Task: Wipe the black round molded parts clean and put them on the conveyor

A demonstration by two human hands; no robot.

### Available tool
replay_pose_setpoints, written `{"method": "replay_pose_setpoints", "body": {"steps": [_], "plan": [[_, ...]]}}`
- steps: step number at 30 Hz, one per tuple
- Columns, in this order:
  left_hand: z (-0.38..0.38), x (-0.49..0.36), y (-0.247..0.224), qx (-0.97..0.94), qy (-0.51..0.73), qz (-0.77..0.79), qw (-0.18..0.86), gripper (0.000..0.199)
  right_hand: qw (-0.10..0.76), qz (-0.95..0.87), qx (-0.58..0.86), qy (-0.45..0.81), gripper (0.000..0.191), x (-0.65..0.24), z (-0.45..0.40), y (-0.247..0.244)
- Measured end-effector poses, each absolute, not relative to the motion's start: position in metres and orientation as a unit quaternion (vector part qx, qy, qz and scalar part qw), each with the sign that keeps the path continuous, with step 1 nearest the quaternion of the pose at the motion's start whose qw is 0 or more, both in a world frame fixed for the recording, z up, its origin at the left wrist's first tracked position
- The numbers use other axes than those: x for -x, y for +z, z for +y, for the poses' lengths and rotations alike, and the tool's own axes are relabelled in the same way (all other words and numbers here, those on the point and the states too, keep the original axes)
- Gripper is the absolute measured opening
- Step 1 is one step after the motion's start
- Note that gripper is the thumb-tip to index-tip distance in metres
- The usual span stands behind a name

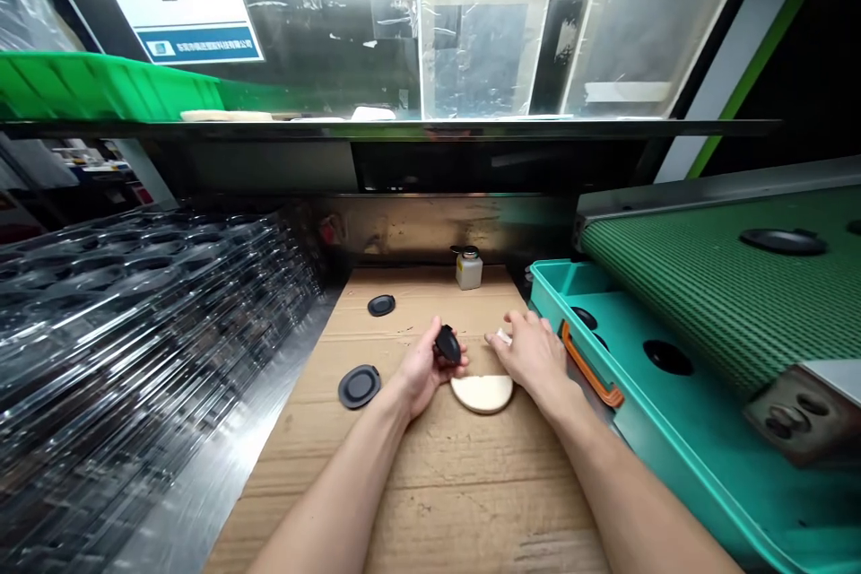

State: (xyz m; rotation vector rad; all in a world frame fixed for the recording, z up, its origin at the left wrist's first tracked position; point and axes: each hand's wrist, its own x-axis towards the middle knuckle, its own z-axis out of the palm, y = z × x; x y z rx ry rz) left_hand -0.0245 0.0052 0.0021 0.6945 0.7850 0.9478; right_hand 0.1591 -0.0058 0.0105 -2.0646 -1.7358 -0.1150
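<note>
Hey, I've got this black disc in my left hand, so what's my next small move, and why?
I'd probably bring your right hand over to the black disc: your left hand holds it tilted above the cardboard, while your right, apart from it, seems to pinch a small white item.

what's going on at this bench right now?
A person's left hand holds a black disc over the cardboard. The right hand seems to pinch something small and white. A pale half-round pad lies just below. Two more black discs lie left; others sit in the teal bin.
</note>
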Motion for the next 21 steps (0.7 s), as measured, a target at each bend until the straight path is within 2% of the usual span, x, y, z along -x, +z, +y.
{"method": "replay_pose_setpoints", "body": {"steps": [3, 8, 11, 16, 21], "plan": [[-0.004, 0.015, 0.001, -0.36, 0.39, 0.33, 0.78, 0.042, 0.208, -0.648, 0.732, 0.037, 0.02, -0.168, 0.002, 0.001], [0.0, 0.017, 0.001, -0.316, 0.384, 0.375, 0.782, 0.04, 0.37, -0.698, 0.576, 0.208, 0.024, -0.152, -0.001, 0.008], [0.003, 0.019, 0.002, -0.321, 0.376, 0.392, 0.776, 0.04, 0.388, -0.718, 0.505, 0.281, 0.026, -0.139, -0.006, 0.012], [0.002, 0.018, 0.004, -0.33, 0.363, 0.432, 0.757, 0.037, 0.346, -0.763, 0.506, 0.205, 0.02, -0.134, -0.007, 0.004], [0.003, 0.01, -0.002, -0.378, 0.376, 0.505, 0.679, 0.043, 0.344, -0.771, 0.513, 0.152, 0.018, -0.132, -0.006, -0.002]]}}
